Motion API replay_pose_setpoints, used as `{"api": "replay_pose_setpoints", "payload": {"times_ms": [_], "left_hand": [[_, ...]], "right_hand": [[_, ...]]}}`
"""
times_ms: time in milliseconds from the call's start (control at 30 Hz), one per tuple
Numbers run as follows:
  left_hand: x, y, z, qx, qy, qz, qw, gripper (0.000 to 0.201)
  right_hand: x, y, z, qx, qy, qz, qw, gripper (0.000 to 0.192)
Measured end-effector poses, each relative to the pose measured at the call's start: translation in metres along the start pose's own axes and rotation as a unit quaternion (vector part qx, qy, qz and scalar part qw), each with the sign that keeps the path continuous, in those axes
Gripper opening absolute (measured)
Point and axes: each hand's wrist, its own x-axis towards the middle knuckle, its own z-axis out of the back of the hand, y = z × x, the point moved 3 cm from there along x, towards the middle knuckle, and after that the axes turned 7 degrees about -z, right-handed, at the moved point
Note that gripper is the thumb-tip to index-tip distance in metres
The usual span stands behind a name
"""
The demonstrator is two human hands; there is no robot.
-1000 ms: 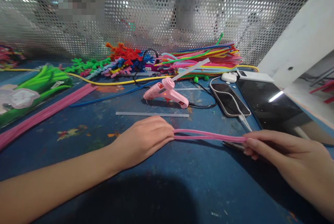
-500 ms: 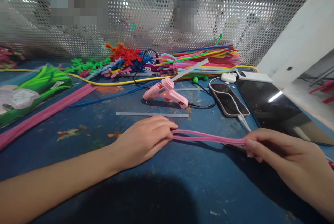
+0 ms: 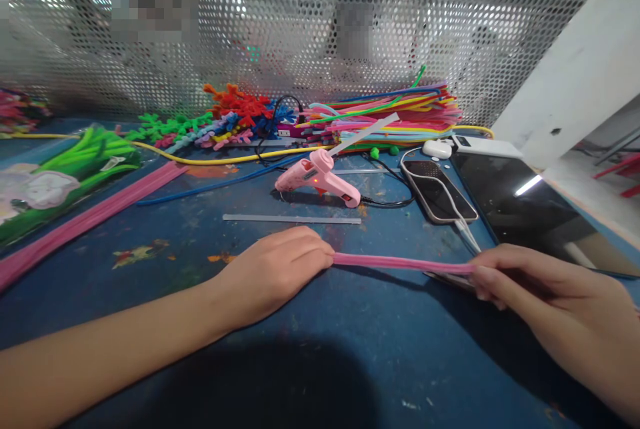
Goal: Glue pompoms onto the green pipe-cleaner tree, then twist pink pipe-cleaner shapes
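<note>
On the table [image 3: 150, 296], a pipe cleaner [image 3: 400, 262] stretches between the left hand [image 3: 277, 269] and the right hand [image 3: 540, 296] near the front edge. Behind it lies a glue stick [image 3: 290, 219], then the glue gun [image 3: 320, 179]. 2 phones [image 3: 440, 192] sit toward the right edge; a pipe cleaner pile [image 3: 390, 112] lines the back edge.

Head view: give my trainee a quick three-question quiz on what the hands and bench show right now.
1. True or false: both hands grip the pink pipe cleaners.
2. What lies just behind the left hand: A scissors, B clear glue stick, C tape?
3. Which pink tool lies behind that?

Key: 1 true, the right hand pinches the other end. 2 B. 3 the glue gun.
</note>
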Motion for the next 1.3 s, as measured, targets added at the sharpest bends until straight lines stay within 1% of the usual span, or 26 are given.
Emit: {"api": "replay_pose_setpoints", "payload": {"times_ms": [100,200,267,367,500,600,733,900,1000,1100,1200,1300], "left_hand": [[0.0,0.0,0.001,0.013,0.007,0.005,1.0,0.026],[0.0,0.0,0.001,0.011,0.012,0.008,1.0,0.028],[-0.002,0.001,0.0,0.002,0.011,0.007,1.0,0.027],[-0.005,0.003,-0.001,-0.01,0.01,-0.002,1.0,0.025],[-0.007,0.004,-0.002,-0.013,0.022,-0.002,1.0,0.02],[-0.007,0.004,-0.002,-0.013,0.023,0.011,1.0,0.017],[-0.007,0.005,-0.004,-0.015,0.034,0.05,0.998,0.014],[-0.007,0.008,-0.008,-0.02,0.062,0.105,0.992,0.017],[-0.004,0.009,-0.007,-0.015,0.07,0.122,0.99,0.019],[0.001,0.009,-0.006,-0.007,0.065,0.118,0.991,0.02],[0.003,0.009,-0.006,0.003,0.054,0.108,0.993,0.017],[0.003,0.008,-0.007,0.009,0.041,0.112,0.993,0.017]], "right_hand": [[-0.001,0.003,-0.001,0.015,-0.009,-0.019,1.0,0.029],[-0.002,0.005,-0.002,0.042,-0.027,-0.059,0.997,0.027],[-0.002,0.006,-0.003,0.058,-0.027,-0.08,0.995,0.026],[-0.002,0.006,-0.004,0.07,-0.018,-0.088,0.993,0.024],[-0.001,0.005,-0.003,0.066,-0.019,-0.088,0.994,0.022],[0.0,0.004,-0.002,0.062,-0.017,-0.076,0.995,0.022],[0.0,0.005,-0.003,0.064,-0.008,-0.061,0.996,0.023],[-0.002,0.007,-0.002,0.072,-0.022,-0.081,0.994,0.021],[-0.002,0.007,-0.003,0.064,-0.007,-0.063,0.996,0.021],[-0.001,0.005,-0.003,0.042,0.006,-0.037,0.998,0.024],[0.0,0.002,-0.003,0.038,0.005,-0.033,0.999,0.026],[-0.001,0.0,-0.003,0.036,0.0,-0.023,0.999,0.03]]}}
